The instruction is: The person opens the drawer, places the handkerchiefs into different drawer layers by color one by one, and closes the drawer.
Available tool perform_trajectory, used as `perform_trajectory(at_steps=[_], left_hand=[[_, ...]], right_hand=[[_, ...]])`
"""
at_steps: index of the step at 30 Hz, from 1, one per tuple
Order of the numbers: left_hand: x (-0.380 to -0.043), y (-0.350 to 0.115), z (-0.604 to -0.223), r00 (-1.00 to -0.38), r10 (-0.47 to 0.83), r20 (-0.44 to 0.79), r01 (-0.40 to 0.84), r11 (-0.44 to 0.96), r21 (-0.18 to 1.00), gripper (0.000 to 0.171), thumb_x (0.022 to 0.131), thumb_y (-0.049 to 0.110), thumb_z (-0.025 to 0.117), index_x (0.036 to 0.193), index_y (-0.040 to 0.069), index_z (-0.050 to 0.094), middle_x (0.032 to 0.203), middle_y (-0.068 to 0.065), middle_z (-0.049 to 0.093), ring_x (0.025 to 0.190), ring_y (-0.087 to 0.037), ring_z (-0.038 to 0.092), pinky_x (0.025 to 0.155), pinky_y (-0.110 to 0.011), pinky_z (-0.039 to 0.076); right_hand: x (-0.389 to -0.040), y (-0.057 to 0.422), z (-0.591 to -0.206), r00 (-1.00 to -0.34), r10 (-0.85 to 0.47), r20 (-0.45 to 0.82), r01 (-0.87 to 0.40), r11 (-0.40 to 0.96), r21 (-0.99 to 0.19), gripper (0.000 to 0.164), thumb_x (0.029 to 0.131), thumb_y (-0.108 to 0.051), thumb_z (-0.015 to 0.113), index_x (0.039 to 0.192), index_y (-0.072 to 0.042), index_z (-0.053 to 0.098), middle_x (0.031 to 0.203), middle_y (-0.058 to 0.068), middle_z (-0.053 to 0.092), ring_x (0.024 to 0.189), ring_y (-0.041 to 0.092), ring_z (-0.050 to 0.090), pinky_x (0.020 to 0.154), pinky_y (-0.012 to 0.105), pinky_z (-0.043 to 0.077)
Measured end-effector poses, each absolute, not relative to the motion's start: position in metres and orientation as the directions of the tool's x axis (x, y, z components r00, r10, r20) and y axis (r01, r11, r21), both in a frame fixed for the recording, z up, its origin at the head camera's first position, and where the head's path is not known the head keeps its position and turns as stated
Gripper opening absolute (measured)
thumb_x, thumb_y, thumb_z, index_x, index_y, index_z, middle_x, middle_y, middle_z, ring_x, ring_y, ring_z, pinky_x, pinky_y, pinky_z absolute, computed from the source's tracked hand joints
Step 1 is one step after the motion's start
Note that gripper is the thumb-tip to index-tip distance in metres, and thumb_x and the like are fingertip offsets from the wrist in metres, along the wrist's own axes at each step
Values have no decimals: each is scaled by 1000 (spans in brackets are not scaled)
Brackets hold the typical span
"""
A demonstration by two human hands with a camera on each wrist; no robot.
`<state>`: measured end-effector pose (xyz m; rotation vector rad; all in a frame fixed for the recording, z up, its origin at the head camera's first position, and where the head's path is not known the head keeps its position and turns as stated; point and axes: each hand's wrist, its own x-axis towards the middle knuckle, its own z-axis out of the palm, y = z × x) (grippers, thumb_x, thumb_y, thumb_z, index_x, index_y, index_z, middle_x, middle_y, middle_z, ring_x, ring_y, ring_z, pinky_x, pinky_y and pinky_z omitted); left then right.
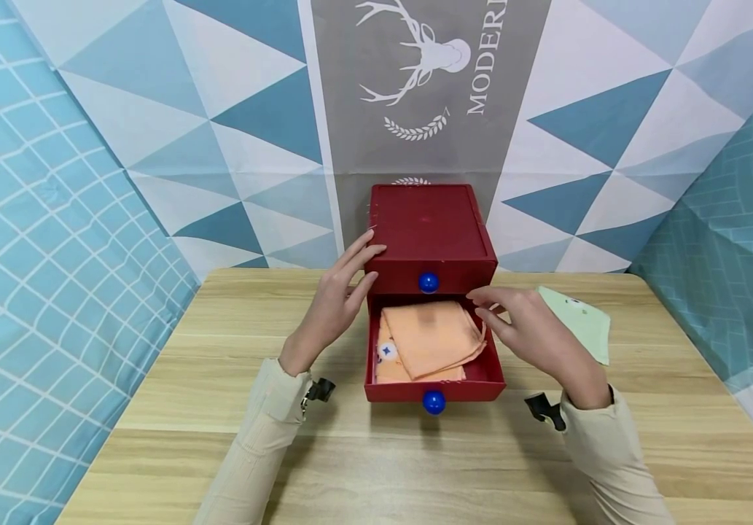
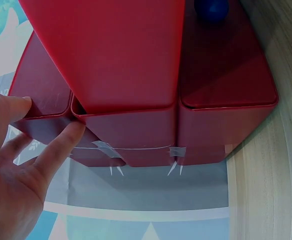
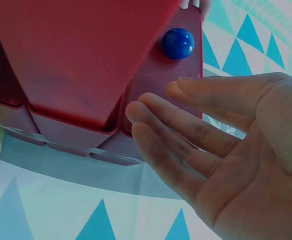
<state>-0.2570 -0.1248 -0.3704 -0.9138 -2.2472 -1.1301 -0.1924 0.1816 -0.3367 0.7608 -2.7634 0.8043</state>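
A dark red drawer cabinet (image 1: 423,219) stands at the back of the table, one drawer (image 1: 385,392) pulled out below a closed one. Folded peach cloths (image 1: 431,337) lie inside it, the lower one showing a round white print. My left hand (image 1: 332,297) rests its fingertips on the cabinet's left side, by the upper drawer; the left wrist view shows those fingers (image 2: 61,145) against the red wall. At the drawer's right rear edge is my right hand (image 1: 533,324), its fingers loosely extended with nothing between them. The right wrist view shows its palm (image 3: 246,175) bare.
A pale green cloth (image 1: 584,324) lies on the table behind my right hand, partly hidden by it. Blue knobs (image 1: 428,282) stick out from the drawer fronts. A patterned cloth backdrop (image 1: 258,146) hangs behind the wooden table (image 1: 232,350).
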Motion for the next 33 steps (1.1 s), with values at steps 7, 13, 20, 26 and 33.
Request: perform_trajectory(at_steps=[7, 13, 20, 26, 33], left_hand=[[-257, -125, -369, -659, 355, 663, 744, 432, 509, 44, 101, 13, 58, 145, 17, 52, 161, -1, 32, 144, -16, 36, 80, -35, 58], [-258, -125, -370, -658, 359, 661, 746, 432, 507, 44, 101, 11, 58, 145, 17, 52, 161, -1, 31, 144, -16, 36, 81, -35, 58], [-256, -126, -371, -679, 352, 644, 727, 442, 525, 46, 101, 11, 58, 145, 19, 52, 162, -1, 31, 144, -13, 35, 81, -32, 58], [-256, -126, -372, -677, 349, 648, 729, 443, 523, 46, 101, 13, 58, 146, 19, 52, 161, 0, 31, 144, -13, 35, 80, -33, 58], [-257, -125, -372, -667, 351, 657, 737, 443, 511, 45, 101, 13, 58, 145, 19, 52, 161, 0, 31, 143, -14, 36, 80, -34, 58]], right_hand=[[-183, 183, -328, -857, -408, 317, -514, 727, -454, 29, 98, -14, 65, 125, -4, 67, 119, 13, 70, 99, 26, 69, 78, 43, 60], [-170, 170, -327, -781, -411, 470, -615, 633, -470, 21, 97, -17, 66, 117, -12, 70, 109, -1, 72, 87, 9, 66, 72, 30, 58], [-140, 153, -344, -702, -505, 503, -702, 372, -607, 15, 98, -5, 61, 99, -17, 69, 81, -12, 65, 67, 4, 60, 57, 23, 53], [-110, 150, -376, -711, -603, 361, -558, 170, -813, 27, 104, -2, 49, 93, -17, 68, 74, -6, 65, 62, 9, 62, 54, 27, 54], [-102, 148, -421, -688, -714, 132, -280, 93, -955, 39, 109, -10, 35, 94, -8, 71, 70, 10, 67, 56, 22, 62, 48, 30, 53]])
